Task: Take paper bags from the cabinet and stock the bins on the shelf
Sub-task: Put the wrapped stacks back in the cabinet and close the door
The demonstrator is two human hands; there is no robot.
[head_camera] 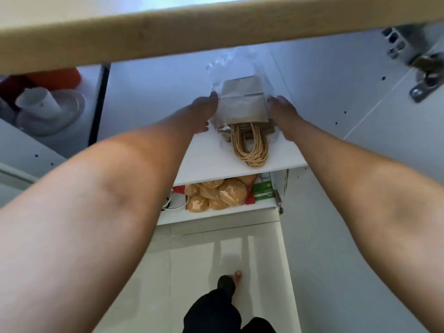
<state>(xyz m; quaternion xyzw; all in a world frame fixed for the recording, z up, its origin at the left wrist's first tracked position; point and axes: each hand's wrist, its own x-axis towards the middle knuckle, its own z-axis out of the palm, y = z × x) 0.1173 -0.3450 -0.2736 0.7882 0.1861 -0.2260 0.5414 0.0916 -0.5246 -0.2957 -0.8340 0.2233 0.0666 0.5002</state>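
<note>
Paper bags [242,109] bundled in clear wrap, lying flat on the cabinet's upper shelf [209,162], flanked by both hands.

Left hand [204,111] and right hand [283,111] sit against opposite sides of the bundle; whether the fingers are spread, pressed flat or hooked behind it cannot be told, since the fingertips are hidden by the pack. Twine handles [251,147] trail toward the shelf's front edge. In my judgement the task is at its start: bundle not yet off the shelf, no bins in view, all stocking left. Open shelf lies on either side and in front of the pack. A wooden edge [216,37] crosses overhead; a door hinge [420,75] juts at right. Bread rolls [216,194] occupy the shelf below.
</note>
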